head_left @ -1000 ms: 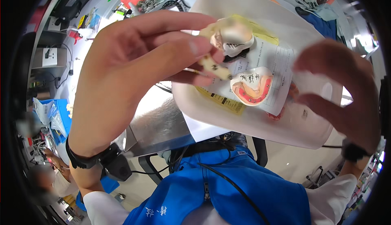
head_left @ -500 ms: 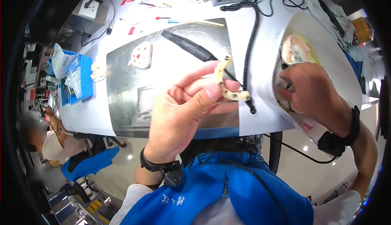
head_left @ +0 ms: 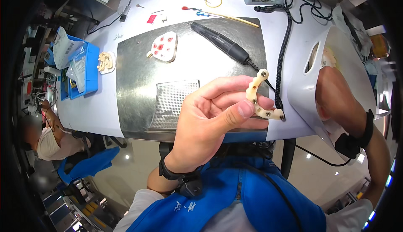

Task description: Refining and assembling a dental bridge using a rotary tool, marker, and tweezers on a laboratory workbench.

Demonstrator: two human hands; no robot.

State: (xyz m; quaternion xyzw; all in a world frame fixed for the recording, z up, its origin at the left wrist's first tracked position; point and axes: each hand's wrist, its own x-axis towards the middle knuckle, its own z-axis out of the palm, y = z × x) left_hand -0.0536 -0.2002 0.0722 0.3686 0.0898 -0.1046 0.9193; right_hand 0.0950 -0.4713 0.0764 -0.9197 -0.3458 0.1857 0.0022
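Metal plate point(head_left: 189, 66): spaced from bin point(head_left: 300, 95)
Left hand point(head_left: 210, 116): curved bar point(head_left: 252, 92) pinched over plate's edge
Right hand point(head_left: 333, 88): in bin, grip untellable

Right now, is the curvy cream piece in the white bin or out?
Out. The left hand holds the curvy cream piece in plain view, left of the white bin.
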